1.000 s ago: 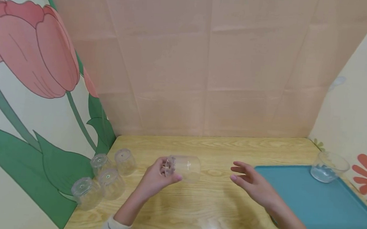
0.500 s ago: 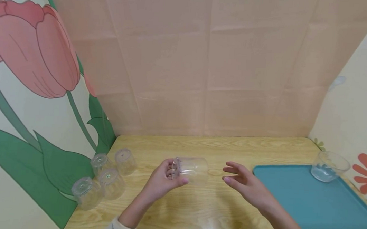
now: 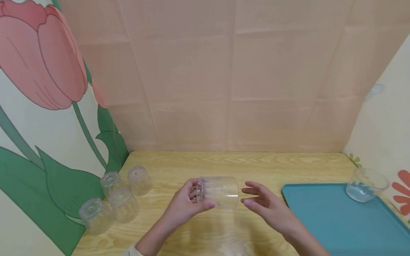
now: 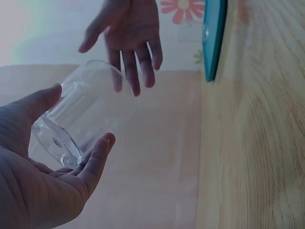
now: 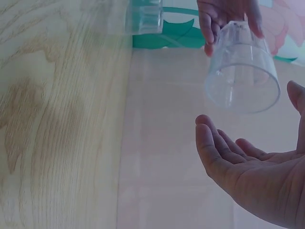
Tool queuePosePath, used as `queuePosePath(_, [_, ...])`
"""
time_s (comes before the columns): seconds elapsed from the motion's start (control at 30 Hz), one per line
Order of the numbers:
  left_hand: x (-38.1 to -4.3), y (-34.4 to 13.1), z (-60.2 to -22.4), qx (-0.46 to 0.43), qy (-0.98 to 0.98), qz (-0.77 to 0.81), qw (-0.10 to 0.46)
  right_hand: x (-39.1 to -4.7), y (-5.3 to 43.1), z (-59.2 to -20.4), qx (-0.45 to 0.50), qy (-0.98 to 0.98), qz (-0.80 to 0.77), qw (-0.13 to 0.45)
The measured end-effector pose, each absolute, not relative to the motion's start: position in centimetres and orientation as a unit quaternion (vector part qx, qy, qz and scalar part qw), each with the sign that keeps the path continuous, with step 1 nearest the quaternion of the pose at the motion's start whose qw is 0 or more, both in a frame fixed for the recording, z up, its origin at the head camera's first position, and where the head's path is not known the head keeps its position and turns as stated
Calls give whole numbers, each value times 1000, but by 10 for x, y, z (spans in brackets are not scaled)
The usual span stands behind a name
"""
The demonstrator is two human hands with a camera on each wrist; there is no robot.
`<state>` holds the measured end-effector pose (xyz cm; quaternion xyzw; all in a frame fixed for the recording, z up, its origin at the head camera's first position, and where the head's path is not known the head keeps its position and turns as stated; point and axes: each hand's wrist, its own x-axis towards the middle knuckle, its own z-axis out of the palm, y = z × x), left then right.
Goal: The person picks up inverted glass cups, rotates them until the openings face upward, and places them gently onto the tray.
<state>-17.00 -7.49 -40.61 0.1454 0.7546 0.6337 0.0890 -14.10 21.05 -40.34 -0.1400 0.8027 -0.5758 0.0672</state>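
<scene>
A clear cup [image 3: 220,191] is held on its side above the table, its base toward the left and its mouth toward the right. My left hand [image 3: 186,204] grips it around the base end, thumb in front and fingers behind. My right hand [image 3: 273,211] hovers just right of the mouth with fingers apart, and in the right wrist view the cup [image 5: 243,78] stays clear of that hand's fingertips. The left wrist view shows the same cup [image 4: 88,112] between thumb and fingers, the right hand [image 4: 133,36] beyond it.
Several clear cups stand upside down at the left, the nearest cup [image 3: 97,217] by the flower-printed wall. On the right lies a blue tray [image 3: 353,228], with a clear bowl [image 3: 366,186] at its far right corner. A pink sheet [image 3: 228,75] hangs behind the wooden table [image 3: 252,161].
My left hand has carried the cup to the right. My right hand has moved left toward the cup's mouth, so the gap between them has narrowed.
</scene>
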Motion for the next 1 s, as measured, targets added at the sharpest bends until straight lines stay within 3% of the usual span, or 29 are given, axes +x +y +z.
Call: queuePosePath(1.0, [-162,-59,-404,175,678,706,105,-138,193,-399,-169,764,-614,103])
